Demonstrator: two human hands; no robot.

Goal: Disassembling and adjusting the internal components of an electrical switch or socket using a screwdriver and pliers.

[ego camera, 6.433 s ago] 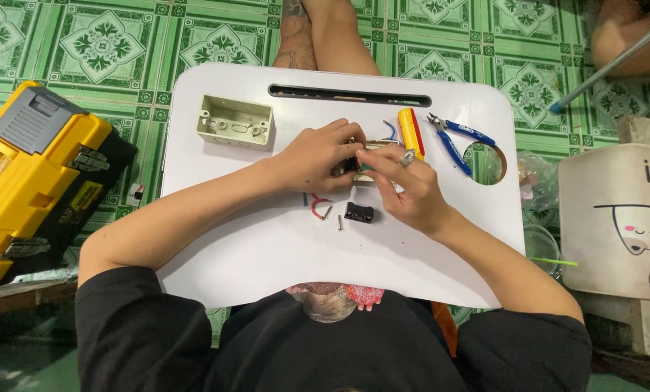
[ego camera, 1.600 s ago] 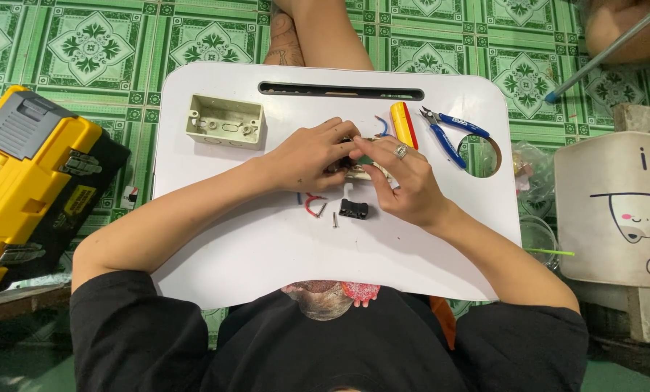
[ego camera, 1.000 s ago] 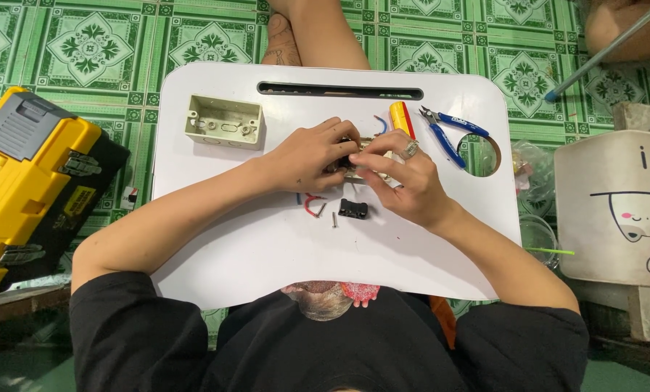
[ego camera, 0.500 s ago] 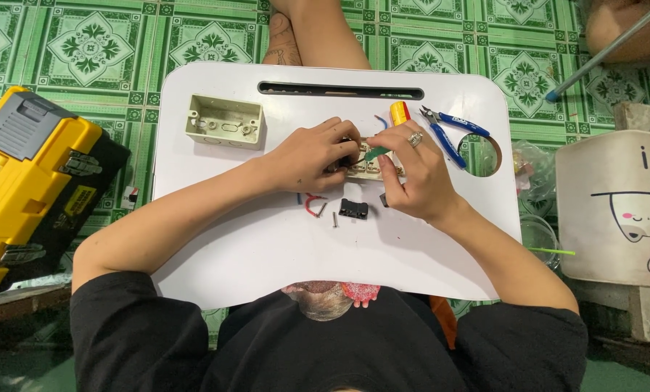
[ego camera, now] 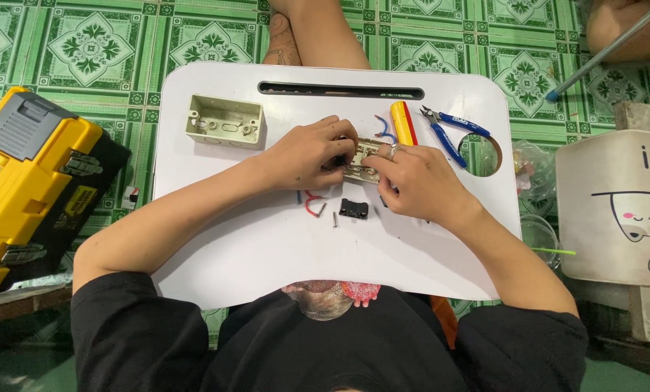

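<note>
- Left hand (ego camera: 307, 151): fingers curled, pinching the left end of a small beige switch plate (ego camera: 361, 161), held just above the desk (ego camera: 267, 247) near its middle.
- Right hand (ego camera: 412, 178): also closed on the same plate from the right side, fingertips on its front edge; a ring shows on one finger. Plate mostly hidden by both hands, only a strip visible between them.
- Just below the hands, on the desk: small black plastic part (ego camera: 353, 209), a loose screw (ego camera: 334, 218) beside it, and a short red wire (ego camera: 310, 204) bent in a curve to the left of that.
- Just behind the right hand: yellow and red screwdriver handle (ego camera: 402, 123), touching or nearly touching the knuckles; a short blue wire (ego camera: 383, 129) next to it on the left.
- Right of the screwdriver: blue-handled cutters (ego camera: 452, 131), lying at an angle, tips pointing to the far edge, handles beside the round cup hole in the desk.
- Far left of the desk: beige wall box (ego camera: 225, 122), open side up, well apart from the hands.
- Desk is white, with a long slot along the far edge; it sits over the person's legs on a green patterned tile floor (ego camera: 93, 51).
- Off the desk, left: yellow and black toolbox (ego camera: 27, 174) on the floor.
- Off the desk, right: a white bag (ego camera: 615, 210) with a cartoon face drawing.
</note>
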